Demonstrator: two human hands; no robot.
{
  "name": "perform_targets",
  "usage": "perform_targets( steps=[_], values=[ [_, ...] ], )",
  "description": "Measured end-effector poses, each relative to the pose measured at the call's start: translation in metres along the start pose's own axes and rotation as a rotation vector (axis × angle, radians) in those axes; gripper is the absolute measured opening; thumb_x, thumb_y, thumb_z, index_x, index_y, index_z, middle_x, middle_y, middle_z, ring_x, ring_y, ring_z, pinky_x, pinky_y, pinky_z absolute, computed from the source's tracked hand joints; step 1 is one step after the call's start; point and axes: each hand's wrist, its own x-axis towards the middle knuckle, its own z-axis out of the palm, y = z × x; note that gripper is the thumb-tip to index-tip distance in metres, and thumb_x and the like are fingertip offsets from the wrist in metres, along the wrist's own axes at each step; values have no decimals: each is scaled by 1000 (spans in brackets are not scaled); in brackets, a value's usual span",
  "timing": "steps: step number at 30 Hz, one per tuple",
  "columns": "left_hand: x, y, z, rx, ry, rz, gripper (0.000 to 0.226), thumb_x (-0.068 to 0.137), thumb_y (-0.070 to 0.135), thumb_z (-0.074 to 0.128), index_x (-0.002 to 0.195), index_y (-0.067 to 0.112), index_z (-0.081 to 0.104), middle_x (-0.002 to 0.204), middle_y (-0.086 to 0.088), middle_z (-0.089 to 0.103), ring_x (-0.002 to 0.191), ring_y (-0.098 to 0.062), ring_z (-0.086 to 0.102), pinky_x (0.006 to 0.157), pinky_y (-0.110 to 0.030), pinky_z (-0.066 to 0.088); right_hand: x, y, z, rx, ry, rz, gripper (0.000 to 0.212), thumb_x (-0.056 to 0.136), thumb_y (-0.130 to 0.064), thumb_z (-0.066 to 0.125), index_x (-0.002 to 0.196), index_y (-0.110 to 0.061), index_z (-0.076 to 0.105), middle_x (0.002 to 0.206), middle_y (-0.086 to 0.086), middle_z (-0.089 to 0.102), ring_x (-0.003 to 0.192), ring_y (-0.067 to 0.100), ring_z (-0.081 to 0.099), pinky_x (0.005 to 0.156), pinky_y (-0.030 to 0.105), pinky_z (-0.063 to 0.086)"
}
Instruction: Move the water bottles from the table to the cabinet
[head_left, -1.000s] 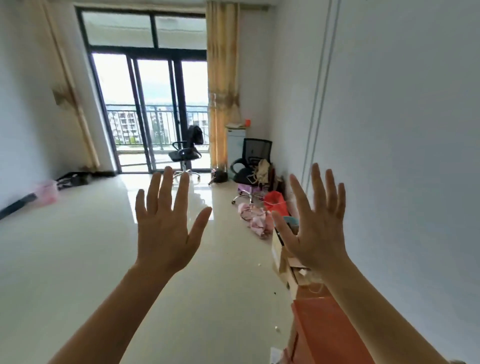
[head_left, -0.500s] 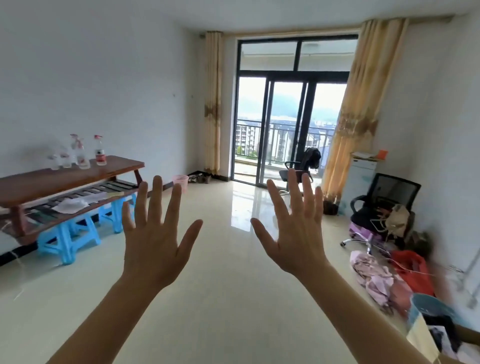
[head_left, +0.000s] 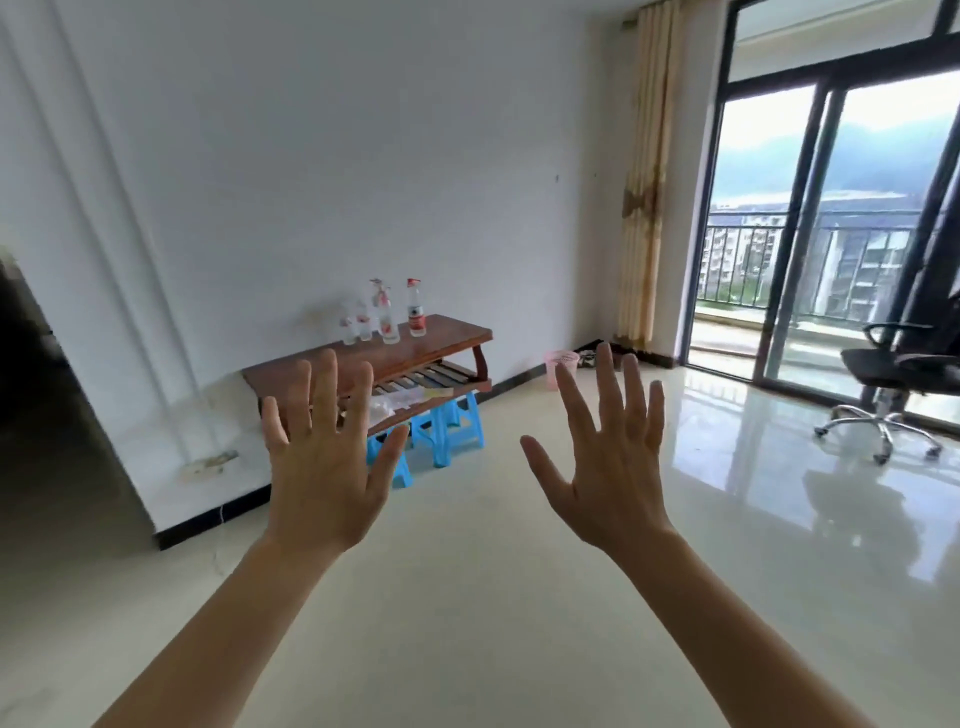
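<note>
Wooden table (head_left: 445, 340) with water bottles (head_left: 416, 313)

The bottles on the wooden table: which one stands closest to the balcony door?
The tall bottle with the red cap and red label, rightmost in the row; the other bottles stand to its left.

The red label on the water bottle (head_left: 416, 310) is too small to read.
</note>
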Motion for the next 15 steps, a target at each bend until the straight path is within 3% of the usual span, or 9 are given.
perform_targets(
  steps=[8, 15],
  values=[
    [86, -108, 94, 116, 38, -153, 71, 102, 57, 23, 158, 14, 30, 166, -18, 17, 153, -39, 15, 114, -69, 18, 133, -41, 186, 216, -63, -139, 77, 100, -65, 35, 163, -30, 8, 172, 13, -2, 158, 35, -4, 126, 60, 3],
    [170, -221, 216, 151, 40, -229, 72, 101, 58, 22, 158, 15, 28, 167, -17, 15, 154, -37, 13, 116, -68, 15, 237, -91, 368, 230, -75, -281, 79, 98, -63, 42, 164, -27, 17, 172, 11, -3, 159, 34, -4, 125, 61, 3]
  ],
)
